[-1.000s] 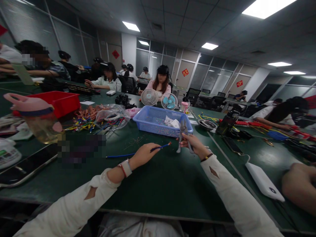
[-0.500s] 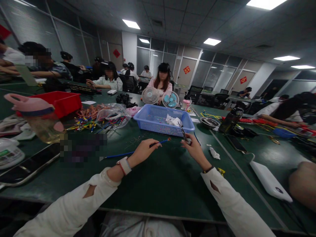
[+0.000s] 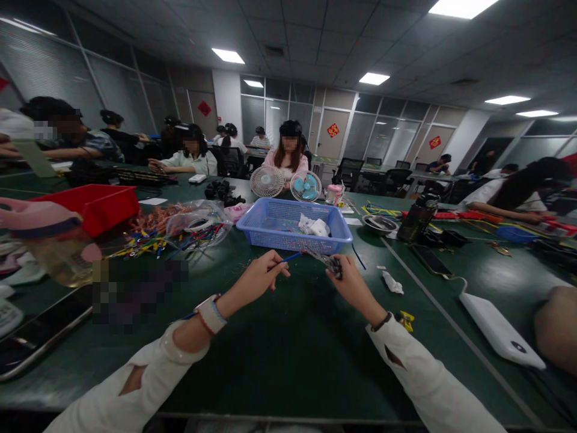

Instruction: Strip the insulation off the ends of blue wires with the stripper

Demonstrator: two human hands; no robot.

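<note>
My left hand [image 3: 259,278] pinches a blue wire [image 3: 292,257] near one end, which points right toward the basket. Its copper tip reaches the jaws of a two-bladed metal tool [image 3: 321,258], like scissors or pliers, blurred by motion. Wrapped around that tool's handles is my right hand [image 3: 350,279]. Whether the jaws touch the wire I cannot tell. Just beyond both hands stands a blue plastic basket [image 3: 256,239] with crumpled white tissue [image 3: 314,226] and small coloured scraps inside.
Left lie a bundle of coloured wires [image 3: 193,231], a red bin [image 3: 97,207], a pink-lided bottle [image 3: 56,246] and a phone [image 3: 42,337]. Right are a metal bowl [image 3: 379,225], crumpled tissue [image 3: 392,282], a yellow piece [image 3: 406,320] and a white power bank [image 3: 500,331]. Co-workers sit around.
The tool in my right hand has swung down from pointing upward to pointing left, and its jaws have come to the wire's tip. My left hand's lower fingers have loosened outward.
</note>
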